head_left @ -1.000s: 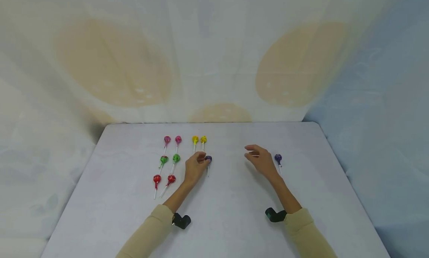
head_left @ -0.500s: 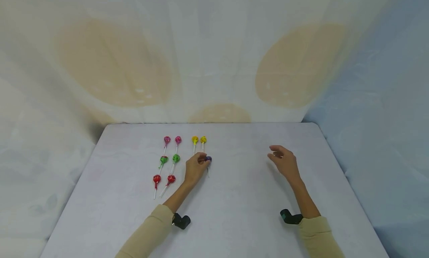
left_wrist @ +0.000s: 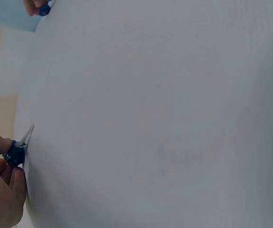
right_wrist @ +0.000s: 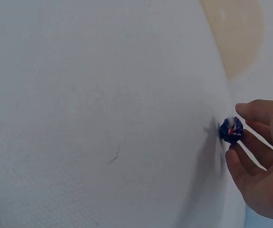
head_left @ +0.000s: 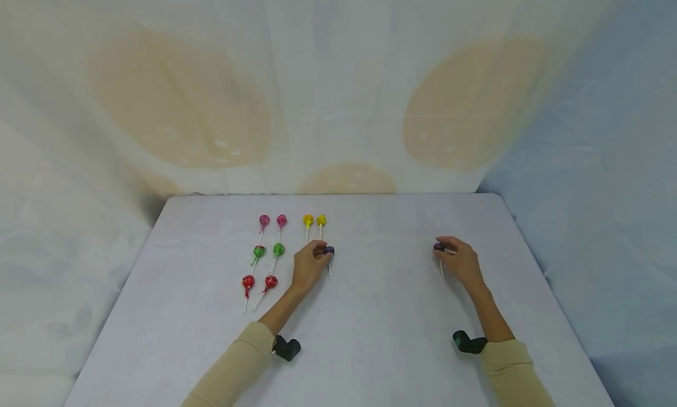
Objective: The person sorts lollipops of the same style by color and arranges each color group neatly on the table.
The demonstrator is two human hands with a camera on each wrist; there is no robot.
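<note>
left hand: fingers curled, pinching purple lollipop low on bench
right hand: fingertips closed round second purple lollipop, forearm stretched forward

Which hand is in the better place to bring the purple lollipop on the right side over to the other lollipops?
The right hand. Its fingers are already at that purple lollipop, while the left hand is far away and holds the other purple lollipop beside the sorted pairs.

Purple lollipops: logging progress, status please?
Left hand pinches one purple wrapped lollipop beside the sorted pairs. Right hand fingers on the other purple lollipop. Nothing between them.
</note>
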